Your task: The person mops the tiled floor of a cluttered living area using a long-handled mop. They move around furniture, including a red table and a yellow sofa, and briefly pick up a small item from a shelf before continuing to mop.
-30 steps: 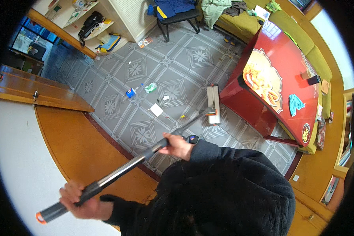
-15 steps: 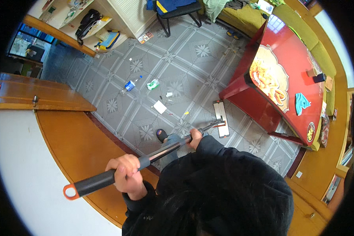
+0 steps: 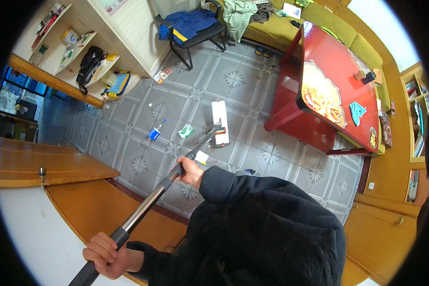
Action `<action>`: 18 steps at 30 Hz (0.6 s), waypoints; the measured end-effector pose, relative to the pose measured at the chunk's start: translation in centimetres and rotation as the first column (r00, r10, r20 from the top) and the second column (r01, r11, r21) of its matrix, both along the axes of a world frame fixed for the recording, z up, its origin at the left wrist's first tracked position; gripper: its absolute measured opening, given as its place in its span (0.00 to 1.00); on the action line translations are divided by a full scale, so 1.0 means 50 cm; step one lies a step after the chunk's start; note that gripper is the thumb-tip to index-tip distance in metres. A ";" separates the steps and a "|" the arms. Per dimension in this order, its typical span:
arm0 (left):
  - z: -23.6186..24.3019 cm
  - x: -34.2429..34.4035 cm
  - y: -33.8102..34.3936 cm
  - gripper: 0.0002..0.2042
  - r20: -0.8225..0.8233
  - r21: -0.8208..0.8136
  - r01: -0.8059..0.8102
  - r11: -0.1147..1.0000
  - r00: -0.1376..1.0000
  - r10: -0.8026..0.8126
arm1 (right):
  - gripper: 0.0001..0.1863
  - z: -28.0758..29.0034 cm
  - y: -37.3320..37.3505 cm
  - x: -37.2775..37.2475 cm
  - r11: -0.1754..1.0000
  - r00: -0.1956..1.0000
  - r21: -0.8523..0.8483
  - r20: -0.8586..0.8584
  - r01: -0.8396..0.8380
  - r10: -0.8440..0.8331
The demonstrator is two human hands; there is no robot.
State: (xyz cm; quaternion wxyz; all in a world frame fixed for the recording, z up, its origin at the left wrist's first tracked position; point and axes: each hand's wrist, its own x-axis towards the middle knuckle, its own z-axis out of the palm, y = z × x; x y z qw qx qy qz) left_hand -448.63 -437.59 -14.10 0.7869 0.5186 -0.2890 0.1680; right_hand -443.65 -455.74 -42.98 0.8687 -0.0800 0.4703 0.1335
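1. Gripping the mop handle [image 3: 143,209] with both hands, I have it slanting from the lower left up toward the middle of the floor
2. My left hand [image 3: 105,255] is closed around the dark grip near the handle's low end, over the orange-brown wooden surface [image 3: 90,209]
3. My right hand [image 3: 190,171] is wrapped around the shaft farther up, where the metal tube meets the black section
4. The flat mop head [image 3: 220,122] lies on the grey patterned tile floor [image 3: 128,138], well apart from my hands, near the red table [image 3: 329,95]
5. Just left of the mop head lie a green scrap [image 3: 186,131] and a small blue bottle [image 3: 153,134]; a white paper piece [image 3: 201,157] sits beside my right hand
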 end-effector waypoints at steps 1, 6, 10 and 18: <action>-0.006 0.028 0.004 0.12 0.001 0.009 0.032 0.999 0.999 -0.032 | 0.10 0.010 -0.024 0.016 0.999 0.999 0.009 -0.013 0.038 -0.037; -0.105 0.183 -0.182 0.08 -0.059 0.115 0.200 0.973 0.979 -0.195 | 0.09 -0.105 -0.300 0.094 0.934 0.934 -0.047 -0.018 0.355 -0.356; -0.199 0.264 -0.498 0.09 -0.242 -0.021 0.458 0.889 0.860 -0.449 | 0.08 -0.262 -0.613 0.132 0.844 0.872 -0.284 -0.051 0.454 -0.486; -0.158 0.450 -0.861 0.12 -0.439 -0.035 0.262 0.965 0.863 -0.250 | 0.13 -0.381 -0.916 0.290 0.877 0.982 -0.456 -0.031 0.153 -0.187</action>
